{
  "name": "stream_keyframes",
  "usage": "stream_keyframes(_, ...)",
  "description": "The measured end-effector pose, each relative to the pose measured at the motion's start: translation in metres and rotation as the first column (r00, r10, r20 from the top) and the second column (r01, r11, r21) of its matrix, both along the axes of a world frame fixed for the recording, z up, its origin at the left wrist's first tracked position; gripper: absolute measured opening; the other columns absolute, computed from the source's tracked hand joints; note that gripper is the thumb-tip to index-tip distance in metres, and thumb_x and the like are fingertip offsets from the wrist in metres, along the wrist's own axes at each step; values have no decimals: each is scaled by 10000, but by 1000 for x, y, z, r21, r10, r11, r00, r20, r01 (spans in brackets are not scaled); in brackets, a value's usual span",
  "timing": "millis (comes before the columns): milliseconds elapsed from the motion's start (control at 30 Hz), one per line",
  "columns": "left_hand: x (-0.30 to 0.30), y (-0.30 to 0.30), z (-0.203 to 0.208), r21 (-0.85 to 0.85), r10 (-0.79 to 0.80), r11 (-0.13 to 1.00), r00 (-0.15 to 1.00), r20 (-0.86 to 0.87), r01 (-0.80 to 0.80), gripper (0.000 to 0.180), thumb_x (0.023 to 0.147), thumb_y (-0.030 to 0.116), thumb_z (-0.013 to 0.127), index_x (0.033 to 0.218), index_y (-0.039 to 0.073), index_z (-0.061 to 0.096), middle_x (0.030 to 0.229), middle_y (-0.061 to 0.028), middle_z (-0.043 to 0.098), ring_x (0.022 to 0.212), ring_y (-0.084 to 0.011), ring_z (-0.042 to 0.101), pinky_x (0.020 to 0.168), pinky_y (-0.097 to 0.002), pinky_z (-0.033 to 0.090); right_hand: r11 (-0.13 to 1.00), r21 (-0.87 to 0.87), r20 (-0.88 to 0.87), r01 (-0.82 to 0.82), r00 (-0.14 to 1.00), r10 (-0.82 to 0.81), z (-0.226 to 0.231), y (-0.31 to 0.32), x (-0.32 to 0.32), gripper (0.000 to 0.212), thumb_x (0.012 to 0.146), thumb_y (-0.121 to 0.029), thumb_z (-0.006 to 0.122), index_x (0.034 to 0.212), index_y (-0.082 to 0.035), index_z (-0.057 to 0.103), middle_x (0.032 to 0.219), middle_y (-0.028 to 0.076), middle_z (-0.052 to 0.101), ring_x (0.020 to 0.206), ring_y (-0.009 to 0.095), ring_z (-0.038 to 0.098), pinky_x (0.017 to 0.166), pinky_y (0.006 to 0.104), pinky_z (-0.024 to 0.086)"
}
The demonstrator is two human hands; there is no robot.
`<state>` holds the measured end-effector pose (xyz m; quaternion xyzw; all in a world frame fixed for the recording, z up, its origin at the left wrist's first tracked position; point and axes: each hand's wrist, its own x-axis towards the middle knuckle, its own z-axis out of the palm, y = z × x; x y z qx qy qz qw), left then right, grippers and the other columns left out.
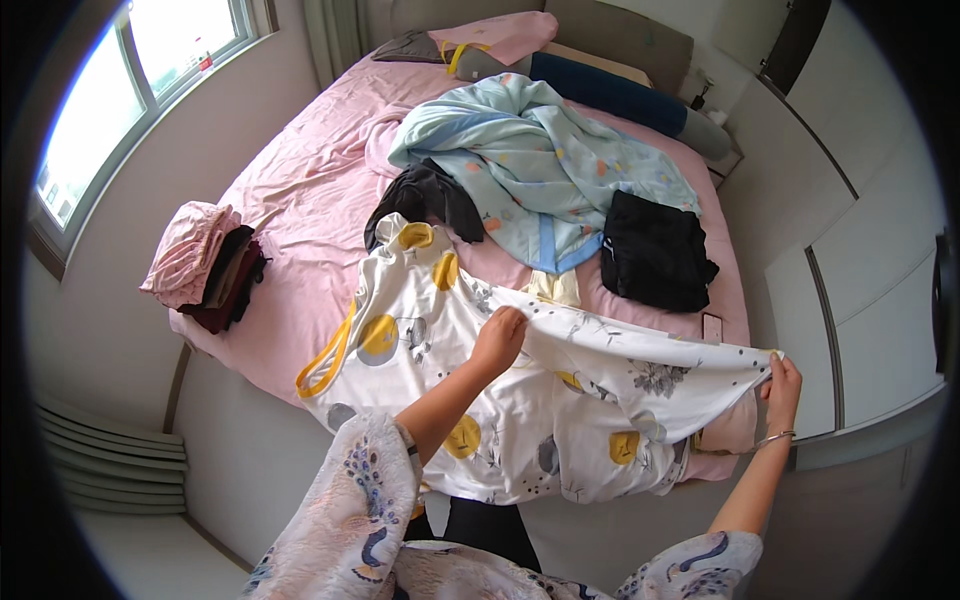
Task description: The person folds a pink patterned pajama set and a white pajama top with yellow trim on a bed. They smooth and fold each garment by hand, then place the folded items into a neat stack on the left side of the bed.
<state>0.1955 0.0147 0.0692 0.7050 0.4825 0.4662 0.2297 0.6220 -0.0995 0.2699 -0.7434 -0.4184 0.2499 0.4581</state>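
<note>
A white sleeveless dress (590,400) with yellow and grey printed shapes and yellow trim lies spread across the near end of the bed, its neck toward the far left. My left hand (499,342) is closed on the dress's far edge near its middle. At the far right corner of the hem, my right hand (783,385) pinches the cloth and holds it stretched out to the right. Part of the dress hangs over the bed's near edge in front of my legs. Just beyond it lie a crumpled dark grey garment (425,200) and a small cream cloth (553,288).
A pink-sheeted bed (300,150) carries a stack of folded clothes (210,265) at left, a folded black garment (655,252) at right and a rumpled light blue blanket (540,160). A phone-like object (712,328) lies near the right edge. White cabinets (880,270) stand beyond.
</note>
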Motion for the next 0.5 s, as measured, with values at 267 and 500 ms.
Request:
stream_keyframes(267, 37, 66, 43, -24, -29, 999, 925, 379, 41, 454, 739, -17, 588, 1171, 94, 502, 1240, -158, 463, 1163, -312, 432, 959, -341, 356, 932, 234, -663, 276, 747, -54, -103, 143, 157, 328, 906, -279, 466, 1174, -91, 440, 1201, 77, 483, 1105, 242, 495, 910, 411, 397)
stream_keyframes(500, -162, 82, -40, 204, 611, 784, 787, -84, -587, 367, 678, 25, 633, 1033, 48, 547, 1035, -142, 558, 979, -339, 509, 871, -402, 399, 943, 12, -496, 332, 821, -283, -234, 183, 55, 484, 906, -273, 427, 1355, -160, 287, 1376, 44, 332, 1179, 273, 423, 954, 482, 311)
